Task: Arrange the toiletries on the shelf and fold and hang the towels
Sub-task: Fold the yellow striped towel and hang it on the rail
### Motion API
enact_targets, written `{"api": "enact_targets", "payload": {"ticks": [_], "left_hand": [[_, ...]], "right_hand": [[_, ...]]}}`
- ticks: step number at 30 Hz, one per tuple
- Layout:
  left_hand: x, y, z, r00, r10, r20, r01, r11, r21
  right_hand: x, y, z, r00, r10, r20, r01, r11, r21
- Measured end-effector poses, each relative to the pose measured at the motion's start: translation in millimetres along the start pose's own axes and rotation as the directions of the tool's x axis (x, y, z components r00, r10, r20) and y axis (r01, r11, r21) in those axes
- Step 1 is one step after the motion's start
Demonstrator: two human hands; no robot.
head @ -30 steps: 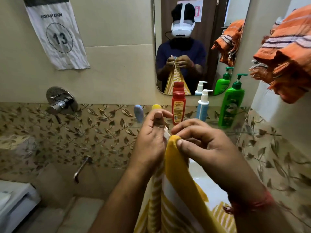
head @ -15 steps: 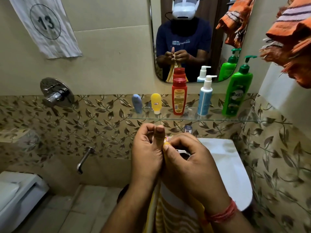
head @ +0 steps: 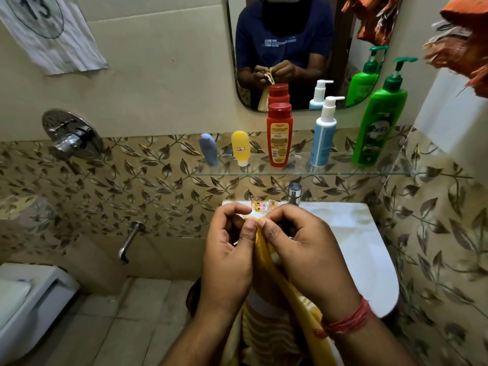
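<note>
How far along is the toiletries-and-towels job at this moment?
Done, apparently: five bottles stand in a row on the glass shelf, from the blue tube to the green pump bottle. In hand: the left hand and right hand pinch the top edge of the yellow striped towel, mid-fold. Left: finishing and hanging it. An orange towel hangs bunched at upper right.
</note>
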State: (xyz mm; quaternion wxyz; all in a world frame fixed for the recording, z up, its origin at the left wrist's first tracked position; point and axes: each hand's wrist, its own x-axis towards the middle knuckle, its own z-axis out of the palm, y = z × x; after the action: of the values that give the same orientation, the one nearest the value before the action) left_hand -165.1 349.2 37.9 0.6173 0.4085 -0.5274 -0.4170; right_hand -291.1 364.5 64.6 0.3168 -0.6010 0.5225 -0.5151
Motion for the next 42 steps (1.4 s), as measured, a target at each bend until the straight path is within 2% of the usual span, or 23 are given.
{"api": "enact_targets", "payload": {"ticks": [4, 9, 15, 18, 20, 22, 25, 29, 30, 34, 38, 40, 42], "left_hand": [[10.9, 2.6, 1.8, 0.998, 0.059, 0.005, -0.059, 0.996, 0.061], [22.3, 5.3, -1.9, 0.996, 0.091, -0.002, -0.089, 0.982, 0.164], [24.7, 5.0, 1.2, 0.993, 0.049, 0.104, -0.057, 0.995, 0.083], [34.0, 3.6, -0.3, 0.994, 0.021, 0.104, -0.025, 0.999, 0.036], [39.2, 2.8, -0.6, 0.996, -0.036, 0.086, 0.040, 0.998, -0.038], [45.0, 2.8, -0.6, 0.997, -0.059, 0.039, 0.063, 0.993, -0.100], [55.2, 3.3, -2.4, 0.999, -0.042, -0.011, 0.041, 0.992, -0.119], [67.1, 5.2, -4.1, 0.999, -0.048, -0.007, 0.047, 0.992, -0.118], [69.5, 5.8, -4.0, 0.999, -0.052, 0.002, 0.052, 0.992, -0.114], [76.6, 7.6, -4.1, 0.993, -0.117, 0.018, 0.118, 0.989, -0.086], [79.6, 5.4, 0.2, 0.991, -0.133, -0.008, 0.133, 0.991, -0.004], [80.6, 4.1, 2.6, 0.992, -0.122, -0.032, 0.123, 0.992, 0.021], [82.5, 3.7, 3.3, 0.994, -0.099, -0.054, 0.102, 0.994, 0.047]], "right_hand": [[9.9, -5.1, -0.1, 0.999, 0.043, -0.010, -0.043, 0.999, 0.034], [21.1, -12.3, -1.0, 0.997, 0.057, 0.060, -0.059, 0.998, 0.038], [33.7, -9.9, -2.2, 0.999, 0.052, 0.016, -0.052, 0.998, -0.019], [38.1, -4.7, -0.4, 0.999, -0.030, -0.035, 0.027, 0.995, -0.096], [39.5, 0.9, 2.0, 0.996, -0.092, -0.011, 0.091, 0.991, -0.103], [38.8, 8.9, 5.3, 0.991, -0.116, 0.070, 0.120, 0.992, -0.047], [36.8, 22.4, 7.9, 0.979, -0.098, 0.180, 0.089, 0.994, 0.056], [39.2, 30.8, 7.4, 0.975, -0.107, 0.197, 0.077, 0.985, 0.151], [41.2, 32.3, 8.3, 0.977, -0.129, 0.168, 0.110, 0.987, 0.119], [47.3, 36.6, 14.3, 0.963, -0.268, -0.008, 0.262, 0.947, -0.188], [47.0, 36.5, 17.3, 0.951, -0.278, -0.138, 0.245, 0.945, -0.219], [46.2, 32.7, 17.0, 0.953, -0.286, -0.103, 0.259, 0.942, -0.213], [45.6, 28.1, 16.1, 0.950, -0.312, 0.030, 0.309, 0.917, -0.254]]}}
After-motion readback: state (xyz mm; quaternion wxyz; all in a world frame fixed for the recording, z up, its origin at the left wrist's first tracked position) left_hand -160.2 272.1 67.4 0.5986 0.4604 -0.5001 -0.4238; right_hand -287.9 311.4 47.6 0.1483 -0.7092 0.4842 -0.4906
